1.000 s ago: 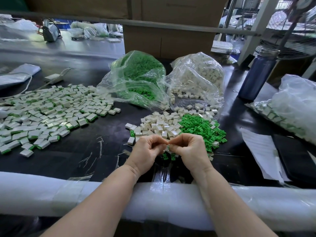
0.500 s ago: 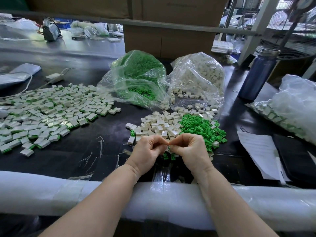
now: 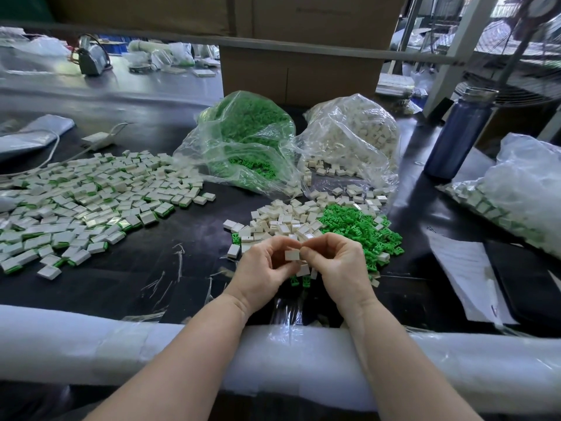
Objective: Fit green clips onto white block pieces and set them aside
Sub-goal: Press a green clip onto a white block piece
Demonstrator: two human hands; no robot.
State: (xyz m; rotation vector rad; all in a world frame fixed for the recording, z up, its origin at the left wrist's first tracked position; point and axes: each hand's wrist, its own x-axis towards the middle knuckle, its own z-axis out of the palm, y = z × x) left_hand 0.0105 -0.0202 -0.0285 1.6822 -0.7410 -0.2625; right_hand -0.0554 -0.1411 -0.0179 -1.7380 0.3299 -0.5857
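My left hand (image 3: pixel 263 268) and my right hand (image 3: pixel 338 264) meet over the table's near edge and pinch one white block (image 3: pixel 292 255) between their fingertips. Whether a green clip sits on it is hidden by the fingers. Just beyond the hands lies a heap of loose white blocks (image 3: pixel 282 221), with a heap of loose green clips (image 3: pixel 358 229) to its right. A wide spread of fitted white-and-green pieces (image 3: pixel 82 202) covers the table's left side.
Behind the heaps stand a clear bag of green clips (image 3: pixel 243 138) and a clear bag of white blocks (image 3: pixel 355 138). A blue bottle (image 3: pixel 458 135) stands at the right, with papers (image 3: pixel 464 275) and another filled bag (image 3: pixel 522 189). White padding (image 3: pixel 91 344) wraps the near edge.
The hands have opened apart slightly, so the white block between the fingertips now shows. They stay in the same spot.
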